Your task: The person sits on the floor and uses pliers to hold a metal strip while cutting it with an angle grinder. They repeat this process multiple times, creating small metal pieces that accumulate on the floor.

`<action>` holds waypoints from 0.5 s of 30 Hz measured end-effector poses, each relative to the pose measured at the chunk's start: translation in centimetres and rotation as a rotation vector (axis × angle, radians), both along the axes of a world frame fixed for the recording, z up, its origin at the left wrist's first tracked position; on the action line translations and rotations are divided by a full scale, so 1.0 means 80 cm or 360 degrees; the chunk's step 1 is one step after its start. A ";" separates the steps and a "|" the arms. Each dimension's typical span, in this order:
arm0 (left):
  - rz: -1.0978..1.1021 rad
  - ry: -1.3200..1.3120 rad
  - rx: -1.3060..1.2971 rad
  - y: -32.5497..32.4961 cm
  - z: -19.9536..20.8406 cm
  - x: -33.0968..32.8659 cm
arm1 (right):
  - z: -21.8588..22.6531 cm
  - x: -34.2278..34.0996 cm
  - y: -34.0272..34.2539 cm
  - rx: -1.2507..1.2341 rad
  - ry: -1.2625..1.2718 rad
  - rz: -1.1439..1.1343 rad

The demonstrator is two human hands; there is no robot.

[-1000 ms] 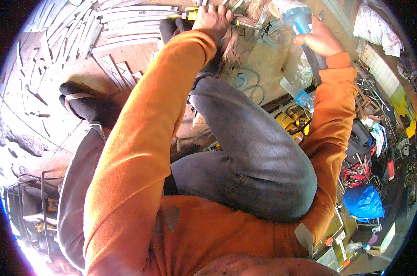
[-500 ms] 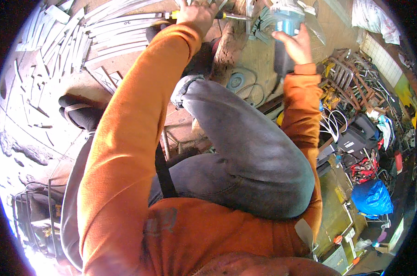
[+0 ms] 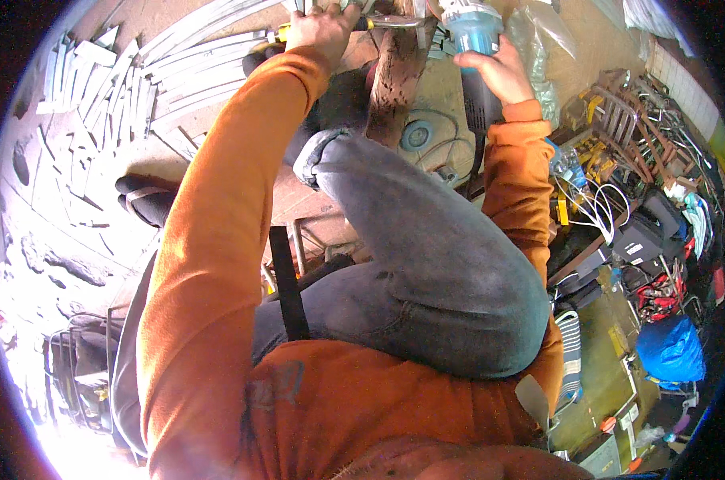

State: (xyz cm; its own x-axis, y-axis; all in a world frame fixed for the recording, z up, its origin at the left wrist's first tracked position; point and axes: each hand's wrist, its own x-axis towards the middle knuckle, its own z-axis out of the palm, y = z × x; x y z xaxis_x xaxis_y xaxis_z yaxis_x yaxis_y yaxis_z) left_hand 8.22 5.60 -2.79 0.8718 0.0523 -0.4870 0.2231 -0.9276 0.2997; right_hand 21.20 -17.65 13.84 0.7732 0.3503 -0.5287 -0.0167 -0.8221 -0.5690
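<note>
My left hand point(image 3: 321, 30) is closed round a tool with a yellow and black handle point(image 3: 282, 34); its metal end points right, above a rough wooden block point(image 3: 393, 76). Which kind of tool it is, I cannot make out. Light strips lie behind the fingers, cut off by the top edge. My right hand point(image 3: 502, 70) grips a blue angle grinder point(image 3: 474, 36) with a round pale head and dark vented rear. Its head is beside the tool's metal end, at the right of the block; whether they touch, I cannot tell.
Many pale flat strips point(image 3: 122, 88) lie on the floor at the left. A round blue disc point(image 3: 416, 136) and a cable lie beyond my knee. On the right are a jumble of metal parts point(image 3: 618, 120), a black case point(image 3: 638, 240) and a blue bag point(image 3: 670, 350). My sandalled foot point(image 3: 148, 200) is at left.
Both hands have shifted slightly left in the picture, as has the grinder, while the surroundings at right have slid right with the view. Both grips stay the same.
</note>
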 end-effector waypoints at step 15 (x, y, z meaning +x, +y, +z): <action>0.0147 -0.0102 -0.0233 0.023 0.047 0.008 | -0.041 -0.047 -0.029 0.0211 0.0010 -0.0393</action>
